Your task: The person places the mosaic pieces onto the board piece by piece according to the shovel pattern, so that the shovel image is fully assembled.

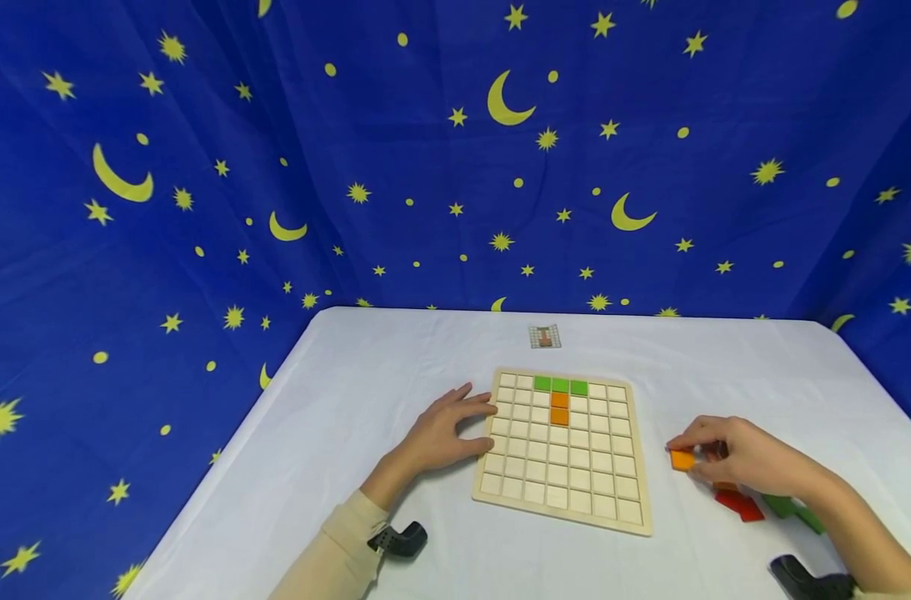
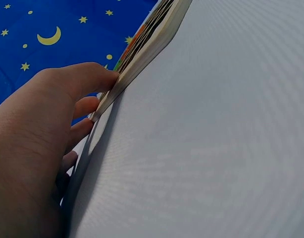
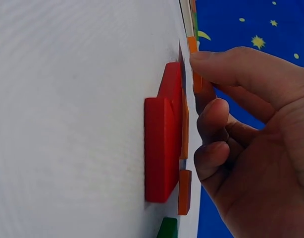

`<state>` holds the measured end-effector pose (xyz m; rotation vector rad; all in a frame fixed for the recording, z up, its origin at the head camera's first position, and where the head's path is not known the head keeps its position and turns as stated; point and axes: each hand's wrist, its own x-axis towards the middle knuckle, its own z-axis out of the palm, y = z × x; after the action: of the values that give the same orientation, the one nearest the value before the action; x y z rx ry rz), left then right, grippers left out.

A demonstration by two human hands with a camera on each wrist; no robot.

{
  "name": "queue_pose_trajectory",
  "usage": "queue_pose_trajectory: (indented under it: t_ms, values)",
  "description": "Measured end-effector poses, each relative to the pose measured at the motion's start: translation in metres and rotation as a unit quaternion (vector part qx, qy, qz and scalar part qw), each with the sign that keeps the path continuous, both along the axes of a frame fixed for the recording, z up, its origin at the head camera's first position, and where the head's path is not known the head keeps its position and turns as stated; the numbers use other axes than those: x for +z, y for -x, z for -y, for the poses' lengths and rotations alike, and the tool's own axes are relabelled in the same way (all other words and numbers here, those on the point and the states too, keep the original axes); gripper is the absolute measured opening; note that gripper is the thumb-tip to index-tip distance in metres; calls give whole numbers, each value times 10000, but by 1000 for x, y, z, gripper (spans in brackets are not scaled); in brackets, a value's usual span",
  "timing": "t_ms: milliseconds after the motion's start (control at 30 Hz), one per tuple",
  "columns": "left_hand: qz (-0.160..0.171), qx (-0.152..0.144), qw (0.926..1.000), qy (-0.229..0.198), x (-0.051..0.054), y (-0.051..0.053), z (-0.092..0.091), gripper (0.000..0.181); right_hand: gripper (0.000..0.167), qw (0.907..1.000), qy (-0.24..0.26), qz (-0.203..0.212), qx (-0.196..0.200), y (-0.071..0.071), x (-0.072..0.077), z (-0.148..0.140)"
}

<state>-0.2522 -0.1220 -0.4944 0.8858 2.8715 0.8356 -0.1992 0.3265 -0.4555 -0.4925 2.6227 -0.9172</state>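
A wooden grid board (image 1: 560, 450) lies on the table, with several green tiles (image 1: 560, 385) in its top row and two orange tiles (image 1: 559, 408) in a column below the middle green one. My left hand (image 1: 443, 429) touches the board's left edge with fingertips and thumb, its fingers fairly straight. To the right of the board, my right hand (image 1: 748, 454) pinches an orange tile (image 1: 682, 460) between thumb and finger. Red tiles (image 3: 164, 139) and more orange tiles (image 3: 184, 192) lie on the cloth beside that hand, partly hidden by it in the head view.
Green pieces (image 1: 808, 518) lie under the right forearm. A small picture card (image 1: 545, 337) showing a grid pattern lies behind the board. White cloth (image 1: 395, 358) covers the table, and a blue star-and-moon curtain (image 1: 425, 150) hangs around it.
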Motion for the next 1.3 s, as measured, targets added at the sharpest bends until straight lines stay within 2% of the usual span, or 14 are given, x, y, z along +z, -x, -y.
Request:
queue_pose_trajectory:
  t_ms: [533,1067,1300]
  values:
    - [-25,-16,10000,-28,0,0,0,55,32,9999,-28,-127,7,3,3,7]
    - [9,30,10000,-18,0,-1,0,53,32,9998,-76,-180,89,13,6,21]
    - [-1,20,10000,-26,-1,0,0,54,31,9989,-226,-356,186,18,5,25]
